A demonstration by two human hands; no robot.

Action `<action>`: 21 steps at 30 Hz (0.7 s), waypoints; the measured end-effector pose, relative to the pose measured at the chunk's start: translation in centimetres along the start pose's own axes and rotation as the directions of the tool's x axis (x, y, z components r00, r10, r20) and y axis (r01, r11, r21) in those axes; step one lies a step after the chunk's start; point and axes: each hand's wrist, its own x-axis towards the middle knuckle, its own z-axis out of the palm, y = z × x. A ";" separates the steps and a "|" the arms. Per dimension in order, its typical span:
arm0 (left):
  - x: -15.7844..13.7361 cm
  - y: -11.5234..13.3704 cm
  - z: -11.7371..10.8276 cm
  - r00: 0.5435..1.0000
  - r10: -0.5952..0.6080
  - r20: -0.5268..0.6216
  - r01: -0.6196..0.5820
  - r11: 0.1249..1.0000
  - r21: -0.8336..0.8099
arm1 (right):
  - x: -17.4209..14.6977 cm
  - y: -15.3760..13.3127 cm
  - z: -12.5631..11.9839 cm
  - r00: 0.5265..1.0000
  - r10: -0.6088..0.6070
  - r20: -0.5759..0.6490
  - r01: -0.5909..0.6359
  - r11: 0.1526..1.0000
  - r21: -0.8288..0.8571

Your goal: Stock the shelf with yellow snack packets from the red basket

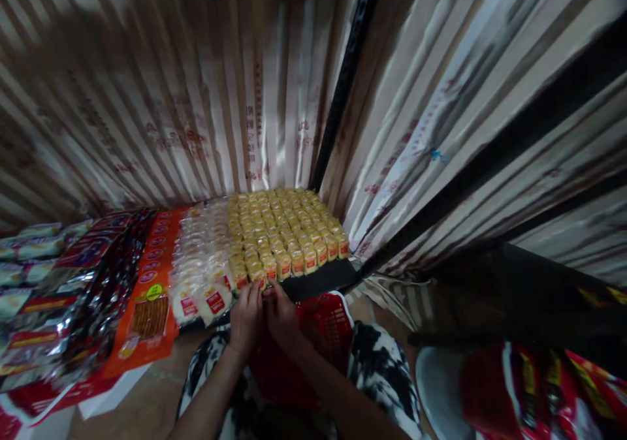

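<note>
Rows of small yellow wrapped packets with red labels fill the right end of a dark shelf. My left hand and my right hand are close together at the front of these rows. The fingers of both are drawn together around the lower part of a front yellow packet; fingertips and dim light hide the exact grip. Left of my left hand stand clear packs with white contents and red labels. Below my hands, a red plastic basket sits between my knees.
Orange snack bags, dark shiny packs and green-white packs lie along the left. Black metal posts and striped curtain sheeting enclose the shelf. At lower right stand a grey tub and red packages.
</note>
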 end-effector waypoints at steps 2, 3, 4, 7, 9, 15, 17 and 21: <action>0.0 0.2 -0.2 1.000 0.000 0.027 -0.001 1.000 0.029 | 0.1 0.3 -0.1 1.000 0.001 -0.008 -0.001 1.000 -0.001; 0.0 0.3 -0.2 0.999 -0.007 0.045 0.005 0.999 0.042 | 0.1 0.4 -0.2 1.000 -0.007 -0.004 0.007 1.000 -0.006; 0.0 0.4 -0.3 0.998 -0.018 0.062 0.015 0.998 0.054 | 0.2 0.5 -0.3 1.000 -0.019 0.006 0.019 1.000 -0.014; 0.0 0.5 -0.2 0.993 -0.062 0.101 0.054 0.996 0.074 | 0.4 0.6 -0.3 0.999 -0.039 0.036 0.040 0.999 -0.028; -0.1 0.6 -0.2 0.989 -0.084 0.123 0.076 0.995 0.072 | 0.5 0.5 -0.4 0.999 -0.025 0.041 0.026 0.999 -0.022; -1.6 0.2 -0.4 0.983 -0.047 0.178 0.053 0.998 -0.031 | -0.9 0.0 -1.5 1.000 0.003 0.020 -0.004 0.998 0.057; -2.7 0.2 -0.5 0.984 -0.021 0.177 0.038 0.995 -0.091 | -2.3 0.9 -2.4 0.999 0.039 0.028 -0.040 0.999 0.031; -5.7 1.4 -0.2 0.971 0.042 0.236 0.015 0.971 -0.237 | -6.0 4.6 -4.6 0.975 0.213 0.067 -0.201 0.966 -0.160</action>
